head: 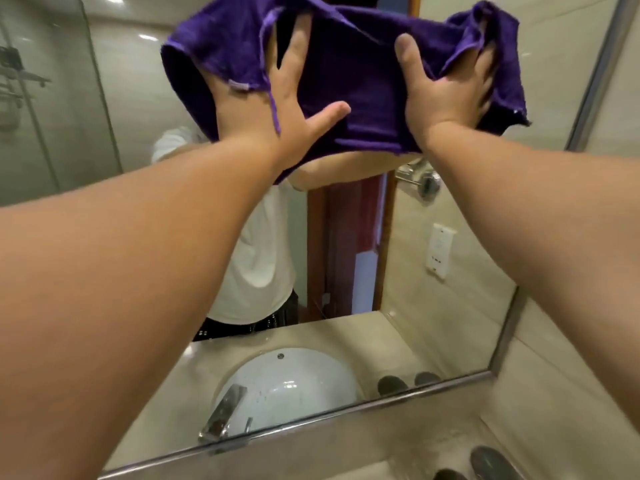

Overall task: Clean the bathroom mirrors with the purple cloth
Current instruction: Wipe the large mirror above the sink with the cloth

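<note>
The purple cloth point(363, 84) is spread high against the large wall mirror point(114, 109), covering the reflection of my head. My left hand point(277, 102) lies flat on the cloth's left part with fingers straight and thumb spread; a fold of cloth drapes over its fingertips. My right hand point(446, 91) grips the cloth's right part, thumb up on the front and fingers curled into the bunched folds. Both arms reach up and forward to the glass.
The mirror's metal frame point(381, 405) runs along the bottom and right side. Reflected below are a white sink point(294, 382), a chrome faucet point(223, 415) and the beige counter. Dark round objects point(491, 460) sit on the counter at lower right. Tiled wall lies right.
</note>
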The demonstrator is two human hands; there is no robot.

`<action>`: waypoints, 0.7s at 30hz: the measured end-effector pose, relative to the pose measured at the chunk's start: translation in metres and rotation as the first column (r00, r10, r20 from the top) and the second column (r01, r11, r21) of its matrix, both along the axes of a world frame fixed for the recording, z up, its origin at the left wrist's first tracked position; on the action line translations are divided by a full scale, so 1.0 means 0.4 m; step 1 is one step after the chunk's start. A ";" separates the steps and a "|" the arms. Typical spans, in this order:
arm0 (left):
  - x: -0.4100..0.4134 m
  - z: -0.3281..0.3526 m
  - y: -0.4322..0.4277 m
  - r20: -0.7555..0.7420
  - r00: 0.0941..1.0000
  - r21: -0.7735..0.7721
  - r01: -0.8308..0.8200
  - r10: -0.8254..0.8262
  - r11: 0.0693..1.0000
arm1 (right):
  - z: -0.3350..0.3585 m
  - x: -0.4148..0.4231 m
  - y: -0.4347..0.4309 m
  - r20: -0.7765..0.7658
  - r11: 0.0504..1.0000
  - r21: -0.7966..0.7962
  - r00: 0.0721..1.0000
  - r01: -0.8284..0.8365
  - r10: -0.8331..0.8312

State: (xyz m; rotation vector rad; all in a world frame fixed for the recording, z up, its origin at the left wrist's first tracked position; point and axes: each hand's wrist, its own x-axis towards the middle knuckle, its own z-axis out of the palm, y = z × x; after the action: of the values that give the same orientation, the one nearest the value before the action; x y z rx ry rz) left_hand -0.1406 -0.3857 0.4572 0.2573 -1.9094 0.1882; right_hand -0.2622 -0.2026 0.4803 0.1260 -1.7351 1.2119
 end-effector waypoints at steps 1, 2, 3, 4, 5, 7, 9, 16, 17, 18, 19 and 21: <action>-0.003 -0.009 0.002 -0.007 1.000 0.002 -0.002 0.002 1.000 | -0.005 -0.003 0.004 -0.008 1.000 0.008 1.000 -0.007 0.007; -0.007 -0.022 0.004 -0.012 1.000 0.004 0.009 -0.009 1.000 | -0.015 -0.007 0.009 -0.018 1.000 0.015 1.000 -0.013 0.013; -0.010 -0.041 0.007 -0.010 1.000 0.008 0.024 -0.024 1.000 | -0.031 -0.010 0.015 -0.027 1.000 0.019 0.999 -0.019 0.020; -0.014 -0.065 0.012 0.001 0.999 0.013 0.033 -0.033 0.999 | -0.049 -0.013 0.023 -0.035 0.999 0.026 0.999 -0.025 0.026; -0.017 -0.094 0.019 0.020 0.999 0.019 0.032 -0.032 0.999 | -0.071 -0.018 0.031 -0.036 0.999 0.037 0.999 -0.030 0.031; -0.023 -0.162 0.035 0.069 0.997 0.034 0.029 -0.031 0.999 | -0.130 -0.027 0.046 -0.019 0.998 0.060 0.999 -0.029 0.030; -0.026 -0.232 0.048 0.109 0.993 0.053 0.039 -0.045 0.998 | -0.211 -0.035 0.057 0.012 0.998 0.051 1.000 -0.026 0.025; -0.011 -0.450 0.043 0.164 0.986 0.016 0.013 -0.016 1.000 | -0.507 -0.022 0.045 0.110 0.995 -0.084 0.992 -0.051 0.060; -0.004 -0.489 0.037 0.165 0.986 0.031 0.010 -0.015 0.999 | -0.539 -0.019 0.039 0.128 0.995 -0.080 0.990 -0.055 0.065; 0.004 -0.528 0.030 0.160 0.987 0.039 0.004 -0.010 0.999 | -0.570 -0.015 0.032 0.140 0.996 -0.071 0.988 -0.056 0.066; 0.013 -0.564 0.023 0.155 0.988 0.037 -0.008 0.003 0.999 | -0.600 -0.010 0.024 0.149 0.996 -0.065 0.987 -0.055 0.064; 0.027 -0.611 0.009 0.162 0.986 0.035 -0.032 0.026 0.999 | -0.656 0.002 0.008 0.165 0.996 -0.072 0.984 -0.052 0.064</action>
State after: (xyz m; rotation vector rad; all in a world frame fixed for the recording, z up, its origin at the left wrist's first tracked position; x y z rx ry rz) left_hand -0.1300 -0.3821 0.2128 0.3027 -2.0723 0.1980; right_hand -0.2613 -0.1994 0.2179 0.0352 -1.8438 1.3548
